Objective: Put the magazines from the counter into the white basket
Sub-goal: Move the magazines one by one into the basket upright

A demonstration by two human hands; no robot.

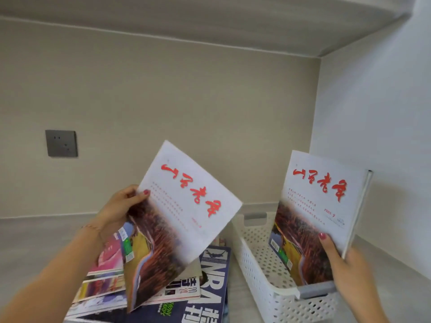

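My left hand (pixel 116 209) grips the left edge of a white magazine with red lettering (pixel 184 213), lifted and tilted above a stack of magazines (pixel 205 297) on the counter. My right hand (pixel 345 273) holds the right edge of a matching magazine (pixel 319 210), which stands upright with its lower end inside the white perforated basket (pixel 258 269). The basket sits to the right of the stack. No other magazine shows inside the basket.
A grey wall socket (pixel 61 143) is on the back wall at the left. A white side wall (pixel 377 136) rises close behind the basket on the right. A shelf underside (pixel 210 17) hangs overhead. The pale counter (pixel 35 241) stretches left.
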